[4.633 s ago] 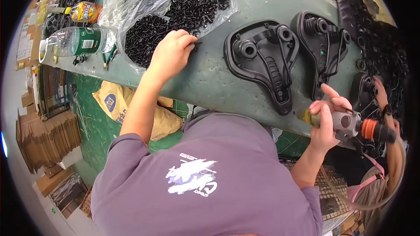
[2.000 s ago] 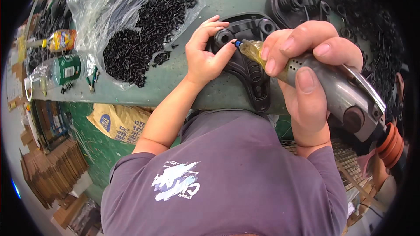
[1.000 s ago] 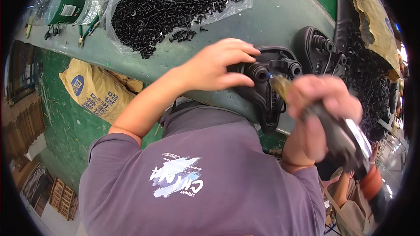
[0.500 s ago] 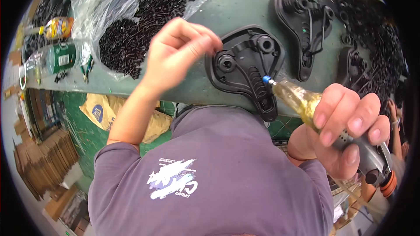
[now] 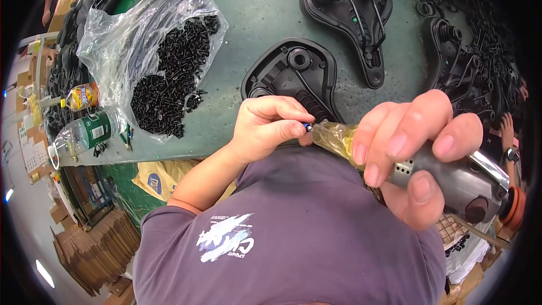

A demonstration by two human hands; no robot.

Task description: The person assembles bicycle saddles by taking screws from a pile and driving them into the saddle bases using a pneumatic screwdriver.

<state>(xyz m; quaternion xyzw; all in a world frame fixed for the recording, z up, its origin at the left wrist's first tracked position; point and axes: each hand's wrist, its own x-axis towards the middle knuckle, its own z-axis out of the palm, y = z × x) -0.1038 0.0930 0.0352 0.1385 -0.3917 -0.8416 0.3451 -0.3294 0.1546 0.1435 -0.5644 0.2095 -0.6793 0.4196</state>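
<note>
My right hand point(image 5: 409, 155) grips a grey pneumatic screwdriver point(image 5: 451, 183) whose nose is wrapped in yellowish tape, held close under the camera. My left hand point(image 5: 265, 127) pinches a small black screw against the driver's bit tip point(image 5: 307, 127). Just beyond my left hand lies an upturned black saddle base point(image 5: 291, 82) at the near edge of the green table point(image 5: 248, 39). A second black saddle base point(image 5: 353, 14) lies farther back.
An open clear plastic bag point(image 5: 164, 73) of several black screws sits at the left. Two bottles point(image 5: 84, 130) stand at the table's left end. More black saddle parts point(image 5: 471, 62) pile at the right, near another person's hand point(image 5: 505, 130). Flattened cardboard point(image 5: 96, 254) lies on the floor.
My left hand has come from the saddle base to the driver's tip with a screw. My right hand has raised the driver closer to the camera.
</note>
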